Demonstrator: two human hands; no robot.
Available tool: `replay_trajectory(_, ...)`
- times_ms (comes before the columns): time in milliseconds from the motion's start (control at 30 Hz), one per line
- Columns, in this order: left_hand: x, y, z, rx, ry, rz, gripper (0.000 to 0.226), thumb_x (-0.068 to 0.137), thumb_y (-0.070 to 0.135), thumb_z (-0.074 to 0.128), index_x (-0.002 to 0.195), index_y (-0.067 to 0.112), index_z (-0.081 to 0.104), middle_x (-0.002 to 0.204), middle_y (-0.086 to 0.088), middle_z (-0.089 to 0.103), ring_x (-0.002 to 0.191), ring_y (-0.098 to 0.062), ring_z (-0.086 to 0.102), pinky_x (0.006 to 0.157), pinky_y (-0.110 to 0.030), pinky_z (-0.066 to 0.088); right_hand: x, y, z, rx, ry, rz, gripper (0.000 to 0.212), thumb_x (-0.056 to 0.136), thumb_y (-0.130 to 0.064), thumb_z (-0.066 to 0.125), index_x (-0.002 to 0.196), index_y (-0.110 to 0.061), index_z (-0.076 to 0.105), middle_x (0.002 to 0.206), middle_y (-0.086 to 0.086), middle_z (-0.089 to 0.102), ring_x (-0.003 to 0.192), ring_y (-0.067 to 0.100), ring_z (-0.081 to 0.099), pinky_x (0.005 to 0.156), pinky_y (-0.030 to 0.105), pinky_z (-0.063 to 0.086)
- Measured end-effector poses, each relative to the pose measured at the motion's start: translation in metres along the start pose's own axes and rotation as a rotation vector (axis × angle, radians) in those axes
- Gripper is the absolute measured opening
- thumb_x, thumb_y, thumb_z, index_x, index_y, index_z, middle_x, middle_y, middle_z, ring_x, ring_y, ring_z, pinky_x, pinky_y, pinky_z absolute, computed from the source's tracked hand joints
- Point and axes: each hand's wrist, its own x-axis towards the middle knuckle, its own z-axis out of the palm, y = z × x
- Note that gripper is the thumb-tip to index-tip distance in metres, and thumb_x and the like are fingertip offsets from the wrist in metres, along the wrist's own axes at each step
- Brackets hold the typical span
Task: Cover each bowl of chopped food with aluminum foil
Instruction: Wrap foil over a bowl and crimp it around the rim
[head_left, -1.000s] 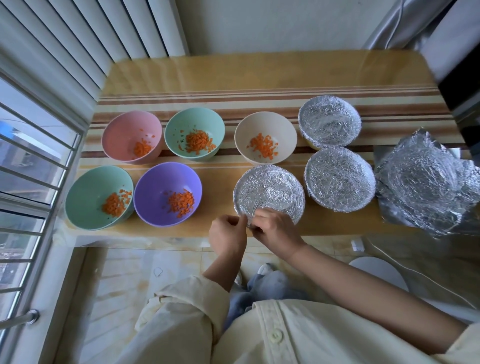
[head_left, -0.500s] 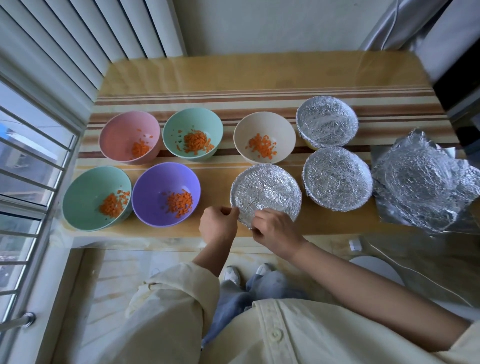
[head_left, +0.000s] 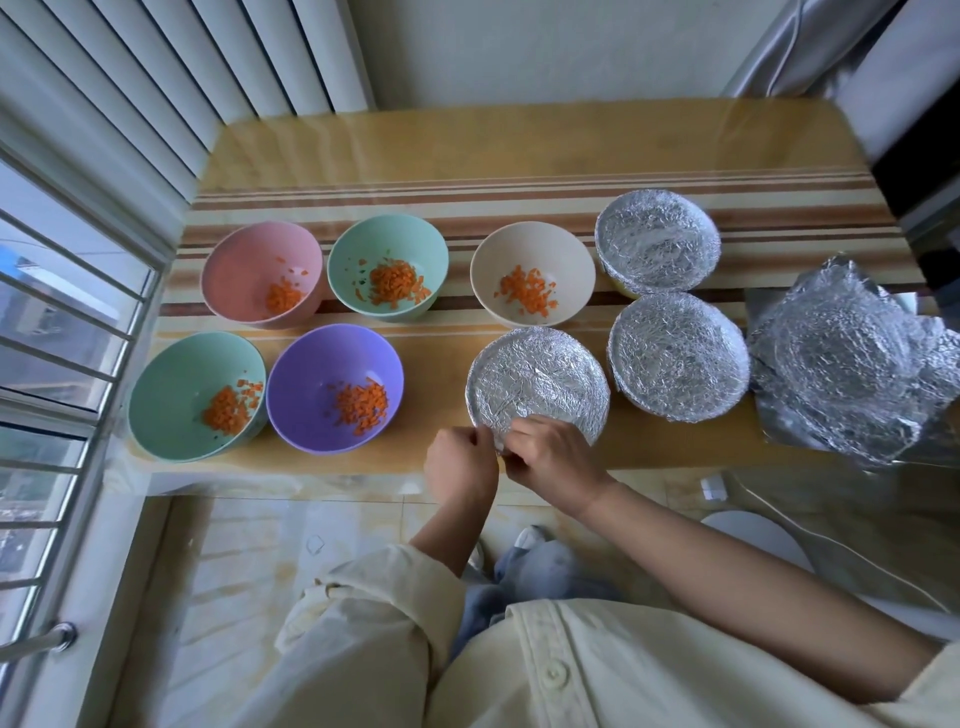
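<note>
At table's near edge I log: left hand (head_left: 460, 470) and right hand (head_left: 553, 460), fingers curled tight, pinching the foil rim of the nearest covered bowl (head_left: 537, 384).

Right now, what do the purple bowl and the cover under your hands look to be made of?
Purple bowl: probably plastic or melamine, going by its uniform matte colour and soft sheen, though ceramic can't be excluded. Cover on the near bowl: aluminium foil, silver, crinkled all over, with bright glints. The left hand and right hand pinch its near edge.
</note>
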Motion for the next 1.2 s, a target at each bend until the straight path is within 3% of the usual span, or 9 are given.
replay_trajectory(133,-0.004,-0.001,-0.002,0.013,-0.048,-0.006,0.057,0.096,0.044,0.051,0.051,0.010,0.043,0.051,-0.005,0.040,0.061,-0.029,0.042,0.053,-0.033,0.027,-0.002,0.001,-0.002,0.013,0.022,-0.001,0.024,0.057,0.000,0.075,0.059,-0.012,0.055,0.060,0.002,0.050,0.055,0.021,0.052,0.046,0.025,0.032)
replay_trajectory(267,0.003,0.001,-0.003,0.055,-0.050,-0.014,0.042,0.094,0.026,0.052,0.057,0.007,0.050,0.056,-0.011,0.040,0.066,-0.033,0.041,0.057,-0.032,0.030,-0.001,0.000,-0.002,0.002,0.022,-0.004,0.013,0.070,-0.008,0.061,0.059,-0.011,0.055,0.060,0.001,0.049,0.054,0.020,0.051,0.049,0.022,0.025)
replay_trajectory(433,0.012,0.004,-0.011,0.122,-0.067,-0.003,0.040,0.090,0.026,0.054,0.055,0.007,0.048,0.051,-0.005,0.038,0.064,-0.032,0.040,0.054,-0.030,0.030,0.002,0.002,0.000,0.054,-0.031,0.027,0.025,0.058,-0.009,0.087,0.063,-0.010,0.063,0.062,0.001,0.052,0.058,0.020,0.054,0.049,0.021,0.033)
replay_trajectory(567,0.023,0.005,-0.019,0.149,-0.049,0.029,0.043,0.089,0.026,0.056,0.052,0.009,0.044,0.053,-0.004,0.041,0.064,-0.033,0.043,0.051,-0.028,0.029,-0.007,0.011,-0.009,0.104,-0.057,0.041,0.030,0.058,-0.024,0.090,0.075,-0.012,0.068,0.072,-0.001,0.057,0.070,0.019,0.059,0.055,0.026,0.045)
replay_trajectory(700,0.028,0.004,-0.019,0.102,-0.048,0.032,0.043,0.091,0.030,0.055,0.054,0.008,0.049,0.056,-0.008,0.046,0.066,-0.035,0.046,0.054,-0.028,0.032,-0.010,0.010,-0.009,0.053,-0.049,0.023,0.026,0.060,-0.012,0.088,0.072,-0.012,0.065,0.072,0.000,0.058,0.068,0.019,0.059,0.055,0.025,0.047)
replay_trajectory(800,0.020,0.002,-0.016,0.011,-0.012,0.043,0.039,0.094,0.041,0.055,0.070,0.011,0.063,0.063,-0.008,0.056,0.077,-0.037,0.053,0.063,-0.031,0.036,-0.005,0.005,-0.004,0.038,-0.010,0.005,0.020,0.061,0.000,0.079,0.062,-0.008,0.061,0.063,0.003,0.055,0.059,0.022,0.056,0.051,0.025,0.044)
replay_trajectory(900,0.006,-0.006,-0.006,-0.128,0.078,-0.016,0.045,0.087,0.053,0.063,0.105,0.012,0.069,0.094,-0.004,0.073,0.099,-0.028,0.064,0.078,-0.031,0.043,-0.002,0.001,-0.003,0.026,0.020,-0.022,0.017,0.064,0.000,0.073,0.060,-0.009,0.059,0.061,0.003,0.052,0.056,0.021,0.054,0.049,0.024,0.039)
replay_trajectory(1033,-0.007,-0.010,0.012,-0.174,0.033,-0.042,0.048,0.083,0.048,0.057,0.067,0.002,0.064,0.061,-0.014,0.059,0.059,-0.027,0.049,0.054,-0.032,0.034,-0.002,0.001,-0.005,-0.004,0.018,-0.044,0.024,0.058,0.001,0.077,0.060,-0.011,0.056,0.061,0.001,0.049,0.055,0.019,0.050,0.053,0.021,0.025)
replay_trajectory(1200,-0.001,-0.003,0.011,-0.128,0.050,-0.064,0.039,0.088,0.025,0.056,0.062,-0.003,0.062,0.061,-0.024,0.050,0.057,-0.024,0.034,0.050,-0.032,0.025,0.000,0.001,-0.004,0.019,0.005,-0.027,0.031,0.054,0.002,0.081,0.060,-0.012,0.054,0.061,0.001,0.048,0.055,0.020,0.049,0.052,0.021,0.024)
